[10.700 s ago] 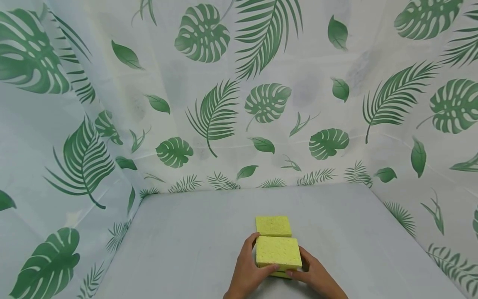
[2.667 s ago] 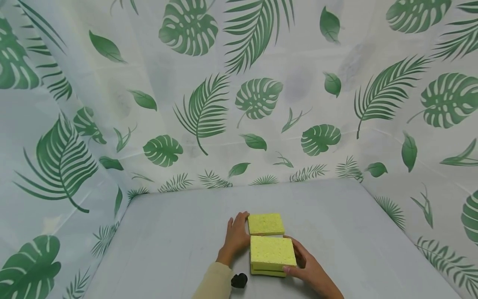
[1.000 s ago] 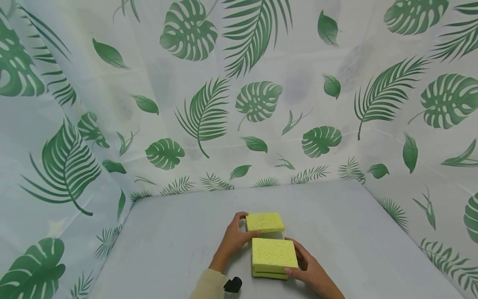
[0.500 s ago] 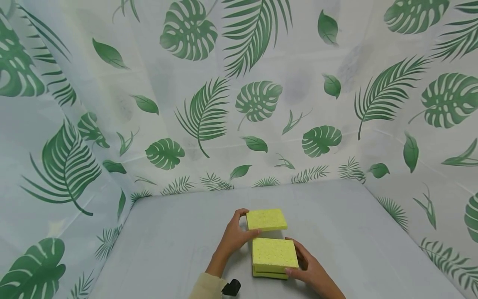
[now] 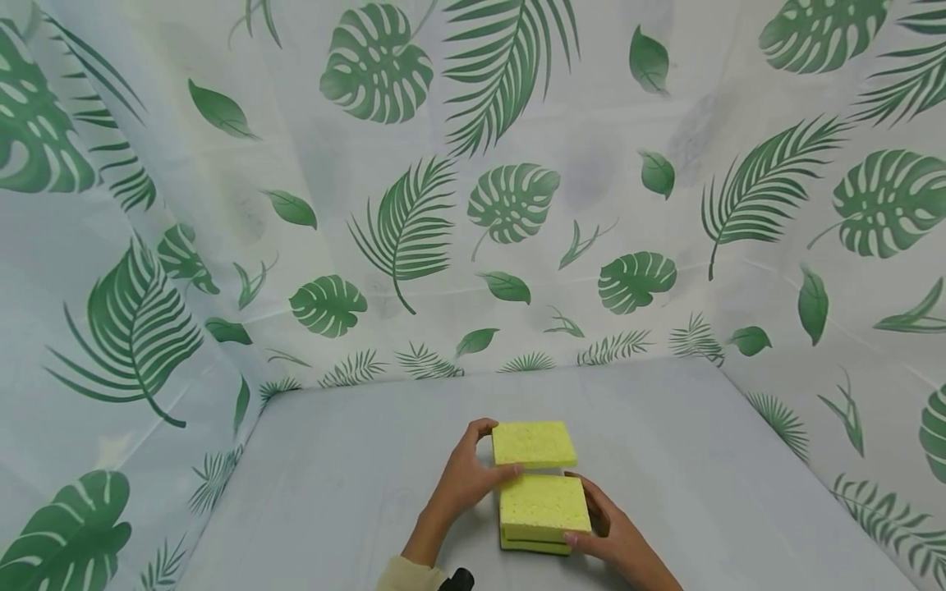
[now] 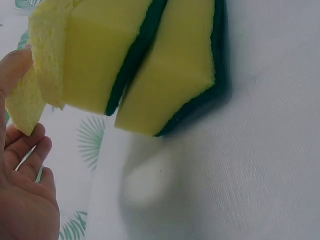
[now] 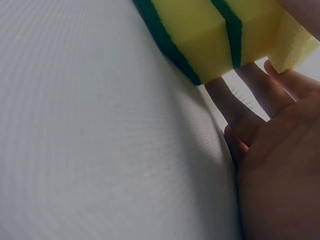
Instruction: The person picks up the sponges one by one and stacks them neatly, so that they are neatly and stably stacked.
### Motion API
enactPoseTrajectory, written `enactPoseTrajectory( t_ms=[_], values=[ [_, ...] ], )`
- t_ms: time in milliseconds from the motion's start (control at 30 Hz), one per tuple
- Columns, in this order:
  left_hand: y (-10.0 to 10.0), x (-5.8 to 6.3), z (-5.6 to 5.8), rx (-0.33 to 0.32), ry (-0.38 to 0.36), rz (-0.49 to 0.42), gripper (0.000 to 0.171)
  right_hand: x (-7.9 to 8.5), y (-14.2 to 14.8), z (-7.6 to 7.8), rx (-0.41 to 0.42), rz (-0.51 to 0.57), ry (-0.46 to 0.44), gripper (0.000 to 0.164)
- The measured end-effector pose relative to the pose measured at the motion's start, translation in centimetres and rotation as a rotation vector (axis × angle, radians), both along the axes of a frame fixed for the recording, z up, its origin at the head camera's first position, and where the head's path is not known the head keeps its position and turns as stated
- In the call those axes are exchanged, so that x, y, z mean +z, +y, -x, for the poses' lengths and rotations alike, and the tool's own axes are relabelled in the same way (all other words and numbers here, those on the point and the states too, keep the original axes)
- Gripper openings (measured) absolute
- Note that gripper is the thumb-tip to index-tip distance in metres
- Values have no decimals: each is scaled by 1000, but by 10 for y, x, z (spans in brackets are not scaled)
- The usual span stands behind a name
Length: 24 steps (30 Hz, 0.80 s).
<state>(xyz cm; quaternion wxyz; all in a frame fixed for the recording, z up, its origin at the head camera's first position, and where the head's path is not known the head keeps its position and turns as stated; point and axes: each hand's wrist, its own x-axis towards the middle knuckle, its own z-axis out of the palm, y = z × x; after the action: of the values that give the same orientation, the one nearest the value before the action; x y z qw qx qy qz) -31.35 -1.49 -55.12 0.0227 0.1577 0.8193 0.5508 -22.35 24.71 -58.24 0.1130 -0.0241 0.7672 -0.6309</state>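
Observation:
My left hand [image 5: 469, 480] pinches a thin plain yellow sponge [image 5: 534, 444] by its left side, thumb at the near edge, fingers at the far one. That sponge is raised just beyond a stack of sponges. The stack's top piece [image 5: 543, 502] is another thin yellow sponge. Below it, in the left wrist view, lie two thicker yellow scouring sponges, an upper one [image 6: 95, 55] and a lower one [image 6: 175, 65], each with a dark green scrubbing layer facing down. My right hand [image 5: 613, 525] grips the stack's right side, thumb in front and fingers behind.
A pale grey-white cloth surface [image 5: 355, 476] lies under the sponges. White curtains with green leaf prints [image 5: 510, 271] enclose it at the back and both sides. A black object [image 5: 458, 579] sits at my left sleeve [image 5: 410, 574].
My left hand left the stack, took hold of the far thin sponge and lifted it. Since half a second ago it has shifted slightly right and nearer the stack. The right hand stays on the stack.

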Motion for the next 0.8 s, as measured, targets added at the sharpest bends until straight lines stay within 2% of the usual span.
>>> enactPoseTrajectory(
  t_ms=[167,500,633,800],
  values=[
    [1,3,-6,-19,13,-5,82,0,0,-1,-8,-10,-12,92],
    [0,0,-18,-39,3,-32,77,2,1,-1,-15,-40,-15,95],
    [0,1,-24,-64,-5,-64,78,1,2,-1,-2,-5,-16,95],
    [0,2,-30,-87,-13,-60,79,-2,3,-1,3,19,-7,98]
  ],
)
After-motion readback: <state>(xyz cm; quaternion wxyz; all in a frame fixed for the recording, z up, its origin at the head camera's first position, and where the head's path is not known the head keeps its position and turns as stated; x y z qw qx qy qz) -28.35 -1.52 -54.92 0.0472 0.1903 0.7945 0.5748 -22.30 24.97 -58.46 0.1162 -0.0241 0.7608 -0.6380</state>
